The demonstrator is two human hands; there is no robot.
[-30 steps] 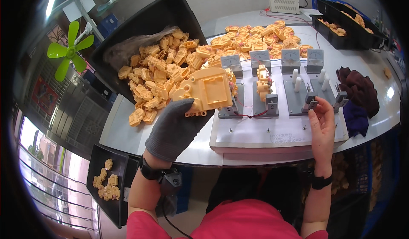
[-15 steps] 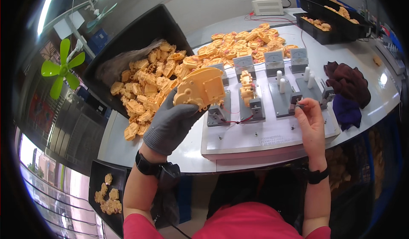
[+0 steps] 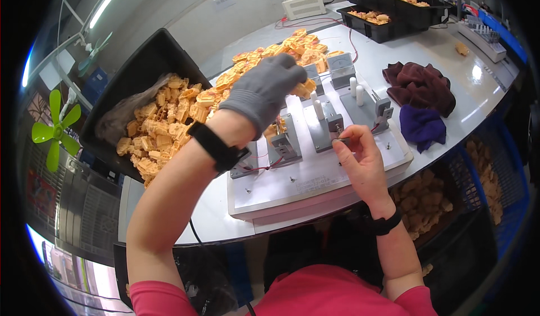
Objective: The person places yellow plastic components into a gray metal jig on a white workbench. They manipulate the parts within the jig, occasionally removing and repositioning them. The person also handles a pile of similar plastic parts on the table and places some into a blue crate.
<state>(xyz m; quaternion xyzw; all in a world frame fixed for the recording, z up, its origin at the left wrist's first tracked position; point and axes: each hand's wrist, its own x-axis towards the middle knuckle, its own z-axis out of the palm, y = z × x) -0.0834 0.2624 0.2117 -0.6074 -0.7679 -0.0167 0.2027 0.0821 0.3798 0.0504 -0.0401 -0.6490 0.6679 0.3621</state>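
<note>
The gloved left hand (image 3: 263, 93) has carried its orange part (image 3: 308, 85) back over the fixtures (image 3: 323, 127), grip clenched around it; the right hand (image 3: 360, 158) keeps pinching the middle fixture.

Two cloths (image 3: 419, 85), three white pegs (image 3: 319, 109), one green fan (image 3: 54, 130).

White pegs (image 3: 356, 91) and grey brackets (image 3: 284, 141) crowd the fixture plate (image 3: 315, 175), seemingly.

Matt orange plastic parts (image 3: 169, 130), grey knit glove (image 3: 261, 91), dull metal fixtures (image 3: 329, 127).
</note>
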